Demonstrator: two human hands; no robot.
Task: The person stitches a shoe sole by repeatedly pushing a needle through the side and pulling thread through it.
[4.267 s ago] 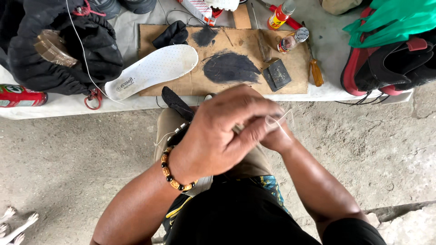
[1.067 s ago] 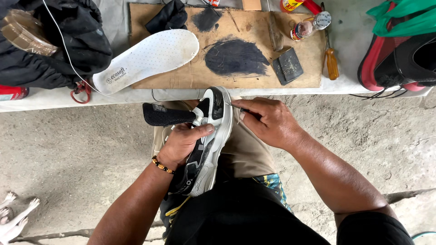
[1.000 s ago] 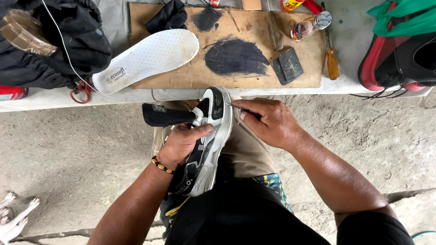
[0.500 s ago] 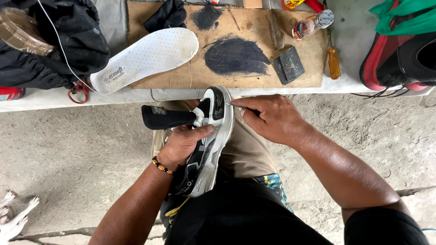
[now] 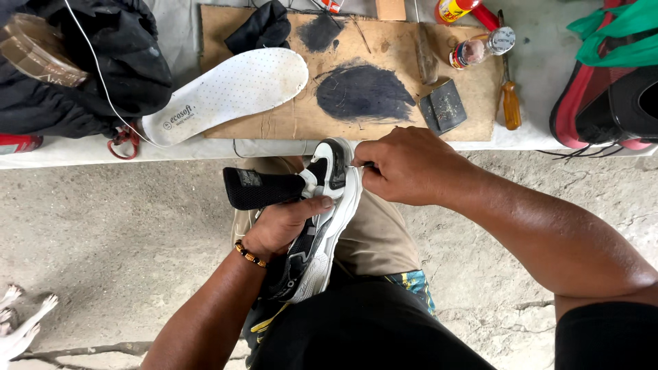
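Grey, rough concrete floor [image 5: 103, 260] fills most of the view, and a low pale bench [image 5: 171, 147] runs across the far side. On the bench lies a brown cardboard sheet [image 5: 288, 120] with dark smudges on it. A white insole [image 5: 229, 92] rests across the left end of the cardboard. Far left sits a heap of black cloth [image 5: 103, 62], and a small red loop [image 5: 123, 140] hangs at the bench edge just under it. On the right part of the cardboard there is a small dark block [image 5: 444, 108], and beside it lies a screwdriver [image 5: 508, 92] with an orange handle. A little bottle [image 5: 480, 46] lies just beyond the block. At the far right edge sits a red and black shoe [image 5: 610, 103]. Near the middle, a black and white sneaker [image 5: 317, 233] rests on the person's lap, with its toe pointing toward the bench. The left hand [image 5: 284, 223] is wrapped around the sneaker from the left, thumb pressed on top, and it wears a bead bracelet [image 5: 250, 255] at the wrist. The sneaker's black tongue [image 5: 264, 186] sticks out to the left. The right hand [image 5: 408, 168] is closed tight at the toe of the sneaker, with its fingertips pinching something thin that is too small to make out.
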